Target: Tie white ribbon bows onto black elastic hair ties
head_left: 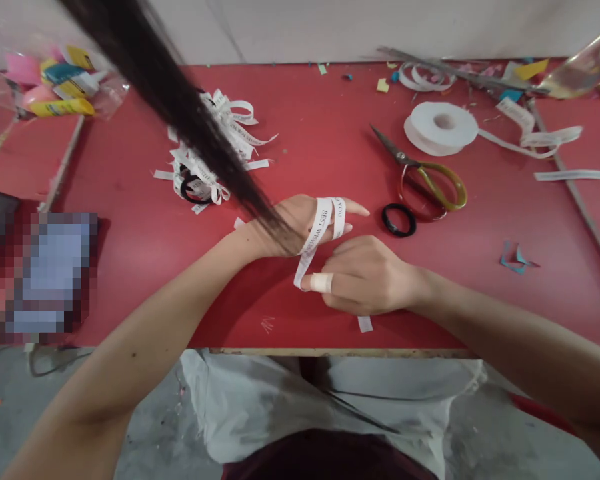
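Note:
A white printed ribbon strip (324,223) is looped around the fingers of my left hand (300,223), which lies flat over the red table (130,220). My right hand (367,275) sits just below it and pinches the ribbon's lower end; one of its fingers wears a pale bandage. A black hair tie (399,220) lies on the table right of my left fingertips. A lock of dark hair hangs across the view and hides part of my left wrist.
Scissors with yellow-green handles (425,180) lie beyond the hair tie. A white ribbon spool (441,127) sits at the back right with loose ribbon trailing. A pile of cut ribbon pieces (215,150) lies at the back left. Colourful packets in plastic (60,83) sit far left.

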Demonstrator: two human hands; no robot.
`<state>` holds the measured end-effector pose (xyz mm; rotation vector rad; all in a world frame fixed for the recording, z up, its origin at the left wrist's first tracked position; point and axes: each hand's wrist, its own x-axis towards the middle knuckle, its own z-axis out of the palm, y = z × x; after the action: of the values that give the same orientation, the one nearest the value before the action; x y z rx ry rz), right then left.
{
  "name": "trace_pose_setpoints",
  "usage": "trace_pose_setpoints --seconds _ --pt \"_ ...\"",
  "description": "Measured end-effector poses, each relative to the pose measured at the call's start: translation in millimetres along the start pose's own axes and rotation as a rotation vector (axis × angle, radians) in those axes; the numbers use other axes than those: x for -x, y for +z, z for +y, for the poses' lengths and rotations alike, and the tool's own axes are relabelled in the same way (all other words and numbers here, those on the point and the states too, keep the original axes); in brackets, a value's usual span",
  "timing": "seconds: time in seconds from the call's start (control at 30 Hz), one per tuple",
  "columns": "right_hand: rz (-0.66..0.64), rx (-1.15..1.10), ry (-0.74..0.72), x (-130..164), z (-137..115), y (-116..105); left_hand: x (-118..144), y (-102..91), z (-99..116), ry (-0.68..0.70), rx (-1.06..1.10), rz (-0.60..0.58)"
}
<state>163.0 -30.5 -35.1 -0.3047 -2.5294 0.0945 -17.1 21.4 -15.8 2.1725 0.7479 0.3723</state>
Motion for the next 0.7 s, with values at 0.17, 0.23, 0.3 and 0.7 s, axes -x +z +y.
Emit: trace_pose_setpoints --seconds 0.17,0.23,0.3,0.7 --pt "-0.050 0.053 -0.001 -3.5 -5.8 -2.3 -0.1 -0.8 3.2 -0.037 0.147 -0.025" --pt "-0.064 0.061 0.000 -4.7 -7.5 -3.4 1.3 -2.6 4.6 -0.021 0.255 -0.041" --pt "-0.077 0.064 0.007 -5.6 -8.9 -4.2 2.9 -4.6 5.7 -0.008 0.354 -0.060" --pt "-0.101 0.111 -0.006 -3.5 -3.5 -0.4 6.1 -12.3 -3.0 -0.169 0.653 -0.266"
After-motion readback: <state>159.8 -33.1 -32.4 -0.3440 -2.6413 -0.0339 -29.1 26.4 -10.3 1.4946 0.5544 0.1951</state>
